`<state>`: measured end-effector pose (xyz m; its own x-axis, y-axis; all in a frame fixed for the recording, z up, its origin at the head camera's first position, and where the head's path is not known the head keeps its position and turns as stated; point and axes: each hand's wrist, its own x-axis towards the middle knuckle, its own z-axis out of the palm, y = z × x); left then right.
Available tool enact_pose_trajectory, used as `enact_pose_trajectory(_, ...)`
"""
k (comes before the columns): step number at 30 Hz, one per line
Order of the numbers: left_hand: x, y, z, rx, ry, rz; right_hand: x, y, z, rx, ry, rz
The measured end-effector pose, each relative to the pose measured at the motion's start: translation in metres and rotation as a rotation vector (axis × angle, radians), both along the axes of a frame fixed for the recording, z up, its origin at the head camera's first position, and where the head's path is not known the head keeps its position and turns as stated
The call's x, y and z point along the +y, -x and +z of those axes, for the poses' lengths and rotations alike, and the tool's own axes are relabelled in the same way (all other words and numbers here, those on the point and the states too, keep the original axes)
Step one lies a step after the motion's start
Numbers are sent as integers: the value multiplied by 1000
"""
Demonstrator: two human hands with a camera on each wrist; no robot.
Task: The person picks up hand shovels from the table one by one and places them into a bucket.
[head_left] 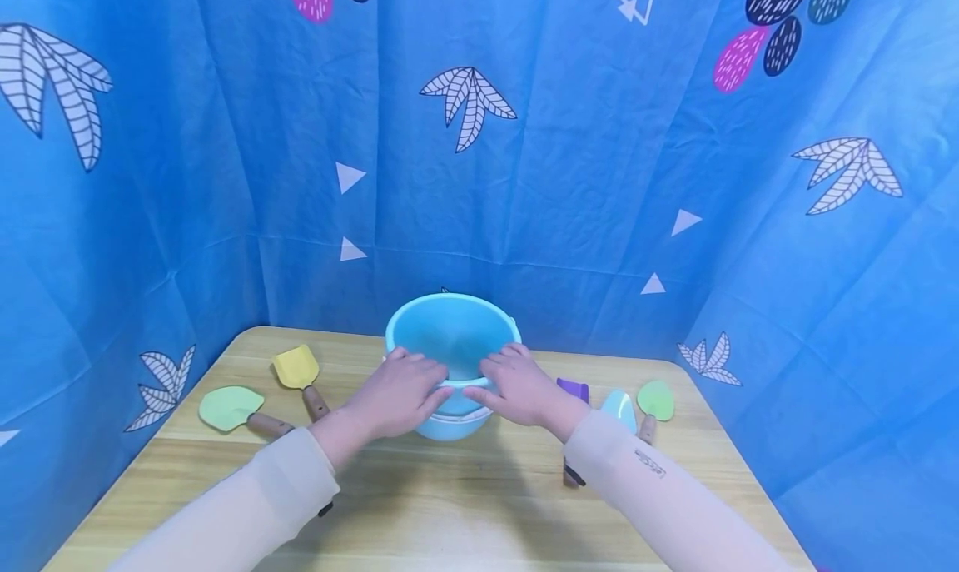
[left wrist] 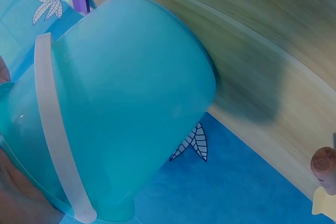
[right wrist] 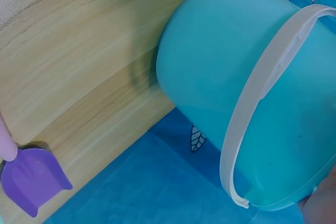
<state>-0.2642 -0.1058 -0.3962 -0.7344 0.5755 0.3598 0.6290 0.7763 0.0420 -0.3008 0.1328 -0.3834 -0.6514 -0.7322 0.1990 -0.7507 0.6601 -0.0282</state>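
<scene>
A light-blue toy bucket [head_left: 454, 326] stands near the back middle of the table, its mouth facing up and toward me. My left hand [head_left: 400, 389] grips the near rim on the left, thumb outside and fingers over the edge. On the right of the same rim, my right hand [head_left: 524, 387] holds on the same way. The white carrying handle [right wrist: 252, 93] hangs down against the bucket's near side. In the left wrist view the bucket's smooth wall [left wrist: 136, 87] fills the middle, its base close over the wood. The inside I can see holds nothing.
Left on the wooden table [head_left: 449, 505] lie a yellow shovel [head_left: 296, 365] and a pale green shovel [head_left: 231, 407]. Right are a purple shovel [right wrist: 35, 179], a light-blue tool [head_left: 619, 407] and a green one [head_left: 656, 400], partly behind my forearm. Blue patterned cloth [head_left: 479, 206] hangs behind and at both sides.
</scene>
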Motion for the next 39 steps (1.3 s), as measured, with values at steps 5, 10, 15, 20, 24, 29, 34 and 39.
enact_pose_trajectory(5, 2, 0, 0, 10, 0, -3, 3, -2, 0, 4, 4, -4)
enact_pose_trajectory(10, 5, -1, -1, 9, -4, -10, 6, -2, -3, 11, -12, -18)
enact_pose_trajectory(15, 7, -1, -1, 12, -6, -14, 8, -3, -3, 8, -12, -27)
enact_pose_trajectory(20, 9, -2, -2, 15, -13, -22, 10, -6, -2, 5, -7, -29)
enact_pose_trajectory(24, 11, -2, -3, 17, -25, -28, 12, -8, -2, 14, -4, -29)
enact_pose_trajectory(29, 12, -2, -5, 25, -30, -31, 14, -9, -5, 13, 15, -31)
enact_pose_trajectory(34, 14, -1, -6, 30, -30, -34, 16, -9, -7, 18, 24, -41)
enact_pose_trajectory(39, 14, -2, -6, 32, -28, -34, 17, -11, -6, 18, 26, -42)
